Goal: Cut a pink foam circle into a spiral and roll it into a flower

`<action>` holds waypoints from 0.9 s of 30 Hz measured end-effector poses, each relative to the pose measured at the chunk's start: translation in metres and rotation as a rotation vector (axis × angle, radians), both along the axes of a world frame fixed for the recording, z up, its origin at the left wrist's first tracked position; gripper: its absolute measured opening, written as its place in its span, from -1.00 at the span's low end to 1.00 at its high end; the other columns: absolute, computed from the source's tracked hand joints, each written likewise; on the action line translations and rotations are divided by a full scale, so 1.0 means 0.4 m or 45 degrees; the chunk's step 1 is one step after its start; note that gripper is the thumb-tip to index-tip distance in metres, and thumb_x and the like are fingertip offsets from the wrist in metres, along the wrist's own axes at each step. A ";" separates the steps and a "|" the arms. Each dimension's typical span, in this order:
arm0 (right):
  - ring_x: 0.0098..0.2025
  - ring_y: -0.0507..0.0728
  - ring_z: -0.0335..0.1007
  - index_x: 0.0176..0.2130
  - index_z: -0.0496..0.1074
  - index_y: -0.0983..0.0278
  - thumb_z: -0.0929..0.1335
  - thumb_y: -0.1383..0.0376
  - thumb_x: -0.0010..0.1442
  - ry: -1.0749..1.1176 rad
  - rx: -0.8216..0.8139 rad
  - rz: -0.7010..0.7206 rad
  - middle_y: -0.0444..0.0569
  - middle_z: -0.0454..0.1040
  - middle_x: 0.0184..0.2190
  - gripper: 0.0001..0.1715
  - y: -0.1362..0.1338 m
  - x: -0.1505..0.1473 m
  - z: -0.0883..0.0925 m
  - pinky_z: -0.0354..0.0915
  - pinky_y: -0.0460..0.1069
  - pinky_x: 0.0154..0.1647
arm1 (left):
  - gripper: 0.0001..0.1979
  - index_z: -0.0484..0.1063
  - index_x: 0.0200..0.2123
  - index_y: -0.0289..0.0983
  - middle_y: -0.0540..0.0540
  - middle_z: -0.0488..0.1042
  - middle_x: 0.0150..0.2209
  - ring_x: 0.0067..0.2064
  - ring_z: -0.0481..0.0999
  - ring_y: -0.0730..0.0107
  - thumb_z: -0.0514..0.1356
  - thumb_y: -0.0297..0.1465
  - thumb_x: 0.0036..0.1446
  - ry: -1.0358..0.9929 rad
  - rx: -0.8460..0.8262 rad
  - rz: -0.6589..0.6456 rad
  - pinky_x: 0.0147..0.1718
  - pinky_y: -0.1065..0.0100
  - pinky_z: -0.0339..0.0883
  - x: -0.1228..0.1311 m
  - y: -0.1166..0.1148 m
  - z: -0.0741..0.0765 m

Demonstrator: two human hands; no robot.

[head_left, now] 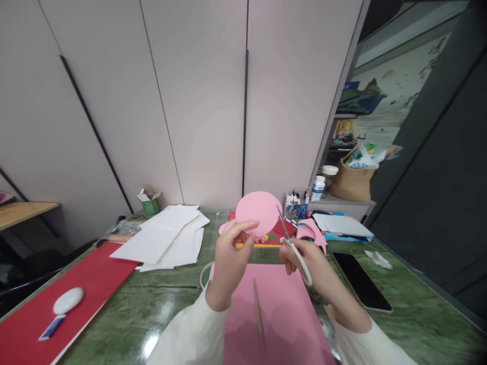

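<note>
My left hand (230,256) is closed on the lower edge of a round pink paper disc (257,212) and holds it upright above the table. My right hand (306,258) grips white-handled scissors (292,243), whose blades point up at the disc's right edge. Below both hands a large pink sheet (277,314) lies flat on the green table (152,309), with a thin wooden stick (258,309) resting on it.
White sheets (167,235) and a red sheet (76,299) carrying a white oval object (68,300) and a glue stick lie left. A black phone (361,281), pink scraps (312,233), a pen pot (297,205), a bottle and a woven basket (352,180) sit right.
</note>
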State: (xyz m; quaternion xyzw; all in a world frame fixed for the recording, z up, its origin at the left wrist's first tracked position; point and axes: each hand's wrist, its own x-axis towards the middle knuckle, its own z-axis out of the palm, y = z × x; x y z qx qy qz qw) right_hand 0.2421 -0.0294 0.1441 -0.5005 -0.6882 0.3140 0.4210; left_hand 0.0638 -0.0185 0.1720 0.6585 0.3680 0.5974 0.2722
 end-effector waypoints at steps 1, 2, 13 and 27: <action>-0.65 0.00 0.22 -0.56 0.29 0.30 0.21 0.12 0.15 0.007 -0.004 0.005 -0.14 0.32 -0.74 -0.62 0.000 0.000 0.000 0.07 -0.13 -0.65 | -0.80 0.43 -0.26 -0.23 -0.04 0.33 -0.38 -0.33 0.33 0.46 0.10 -0.47 0.01 -0.004 0.000 -0.001 -0.38 0.45 0.19 0.000 0.000 -0.001; -0.65 0.00 0.22 -0.56 0.29 0.29 0.21 0.12 0.15 0.013 -0.006 0.009 -0.15 0.32 -0.74 -0.62 0.000 0.000 0.000 0.07 -0.13 -0.65 | -0.80 0.43 -0.26 -0.23 -0.04 0.33 -0.38 -0.31 0.34 0.45 0.10 -0.48 0.02 -0.010 0.000 -0.002 -0.37 0.45 0.19 0.000 0.000 -0.001; -0.66 0.00 0.23 -0.55 0.30 0.30 0.23 0.09 0.12 0.031 -0.032 0.025 -0.15 0.32 -0.74 -0.61 0.002 0.003 -0.002 0.09 -0.14 -0.65 | -0.81 0.45 -0.28 -0.25 -0.10 0.39 -0.30 -0.22 0.36 0.39 0.07 -0.45 0.06 -0.030 0.012 0.043 -0.26 0.41 0.23 -0.004 -0.001 0.000; -0.65 0.01 0.23 -0.56 0.31 0.30 0.20 0.10 0.15 -0.043 0.024 0.001 -0.13 0.34 -0.71 -0.59 0.000 0.005 -0.005 0.09 -0.12 -0.64 | -0.77 0.41 -0.20 -0.22 -0.07 0.35 -0.29 -0.31 0.36 0.47 0.14 -0.42 0.00 -0.079 -0.012 0.002 -0.33 0.45 0.27 0.000 0.004 -0.003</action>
